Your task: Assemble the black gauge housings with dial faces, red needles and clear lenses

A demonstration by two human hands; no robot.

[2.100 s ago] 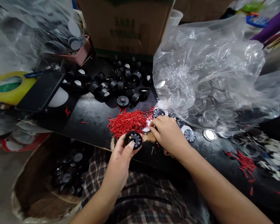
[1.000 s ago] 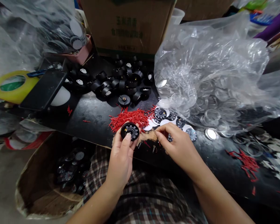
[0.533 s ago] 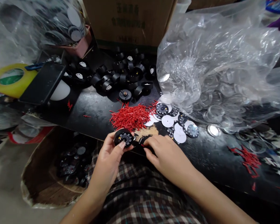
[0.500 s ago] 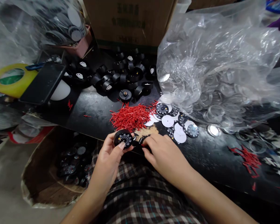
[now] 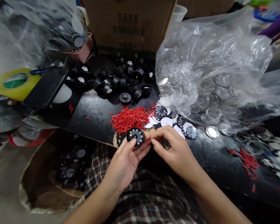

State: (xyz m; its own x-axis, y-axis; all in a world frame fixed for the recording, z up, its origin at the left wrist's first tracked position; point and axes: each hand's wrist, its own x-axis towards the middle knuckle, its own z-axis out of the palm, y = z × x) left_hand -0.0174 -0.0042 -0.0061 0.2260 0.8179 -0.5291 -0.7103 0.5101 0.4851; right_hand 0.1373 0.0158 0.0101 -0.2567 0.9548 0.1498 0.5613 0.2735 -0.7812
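Observation:
My left hand (image 5: 128,157) holds a black round dial gauge (image 5: 135,137) between thumb and fingers. Its face is turned up and carries white markings and a small yellow patch. Close by on the right, my right hand (image 5: 169,144) pinches with thumb and forefinger beside the left fingertips. A small red pointer (image 5: 150,140) shows there, mostly covered by the fingers. Just beyond the gauge lies a heap of red pointers (image 5: 129,119). Loose black and white dial discs (image 5: 166,122) overlap to the right of the heap.
Black round housings (image 5: 124,98) crowd the back of the table. A plastic bag of clear covers (image 5: 212,115) fills the right rear. A phone (image 5: 45,87) leans on yellow tape (image 5: 4,82) at left. Below the left edge stands a bin (image 5: 35,177) with finished-looking gauges.
My left hand has moved right with the gauge, its palm turned further up. My right hand has shifted slightly right and now pinches at the left fingertips.

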